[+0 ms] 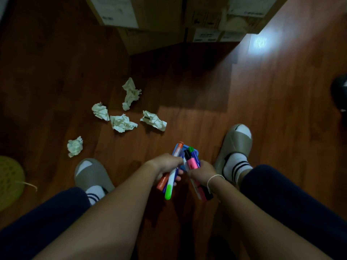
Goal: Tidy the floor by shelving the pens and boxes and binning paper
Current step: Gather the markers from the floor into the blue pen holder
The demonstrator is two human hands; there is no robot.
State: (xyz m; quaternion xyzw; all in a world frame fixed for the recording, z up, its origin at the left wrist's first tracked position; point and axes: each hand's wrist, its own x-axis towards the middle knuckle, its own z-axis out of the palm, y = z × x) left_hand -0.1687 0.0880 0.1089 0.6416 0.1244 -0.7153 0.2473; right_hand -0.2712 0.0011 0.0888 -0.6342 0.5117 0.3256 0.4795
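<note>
My left hand (166,165) is closed around a bundle of pens (170,182), among them an orange one and a white one with a green end. My right hand (201,172) grips a second bunch of markers (193,162), pink, blue, green and black, over a blue box (187,148) partly hidden behind them. Both hands hover above the wooden floor between my feet. Several crumpled paper balls lie on the floor to the upper left, the nearest ones being a paper ball (153,120) and another paper ball (122,123).
Stacked cardboard boxes (159,19) stand at the far end of the floor. A green round object (9,182) sits at the left edge. My grey slippers (236,141) flank the hands. A dark object (339,92) is at the right edge.
</note>
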